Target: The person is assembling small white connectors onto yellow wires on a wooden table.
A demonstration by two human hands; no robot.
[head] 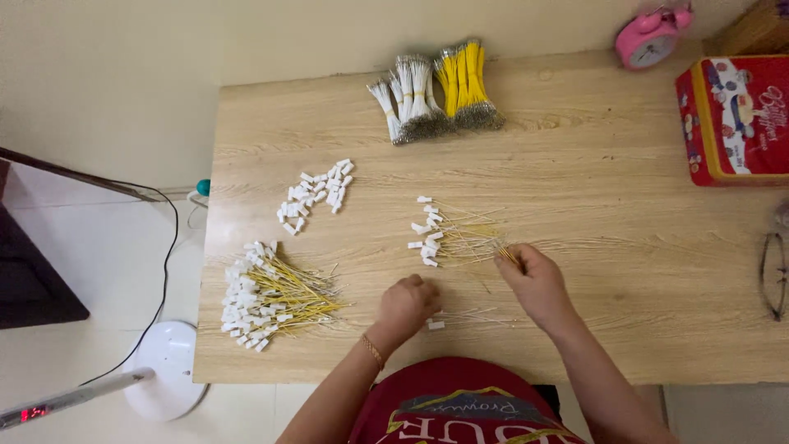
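1. The right hand (536,284) is pinched shut on the near ends of a small fan of yellow wires (460,237), which lies mid-table, its white connector housings (426,234) pointing left
2. The left hand (407,304) is curled into a loose fist on the wooden table (592,205); whether it holds anything cannot be told. A single housing with pale wires (448,321) lies just beside it
3. The wires look thin, light and springy, likely to splay or slip, so a pinch near the bunched ends or at the stiff plastic housing seems the surest hold
4. A finished-looking pile of yellow wired connectors (267,296) lies at the left, loose white housings (316,196) beyond it
5. Bundled white and yellow wires (436,90) rest at the far edge, with a pink alarm clock (652,37), a red tin (735,119) and spectacles (772,271) to the right
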